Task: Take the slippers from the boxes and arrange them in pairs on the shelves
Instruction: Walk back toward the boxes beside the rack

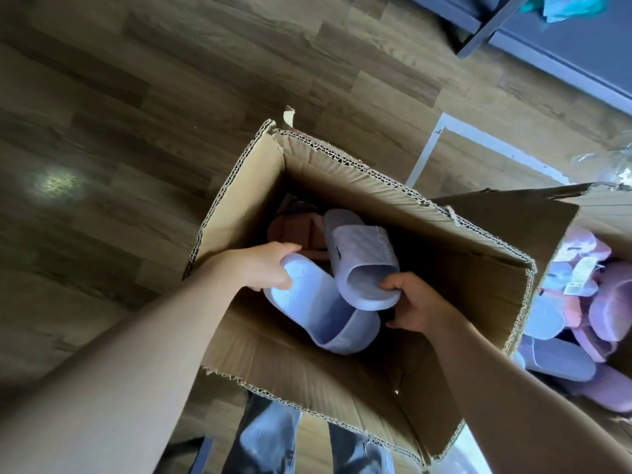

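Cardboard box [342,381], inside it left hand [270,266] gripping lower lilac slipper [321,313], right hand [417,302] pinching upper lilac slipper [362,261].

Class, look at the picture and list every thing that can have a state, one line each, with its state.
Box: open, flaps up.
Left hand: grips the lower lilac slipper.
Right hand: grips the upper lilac slipper.
Pink slipper: lies in the box.
Second box: open, holds more slippers.
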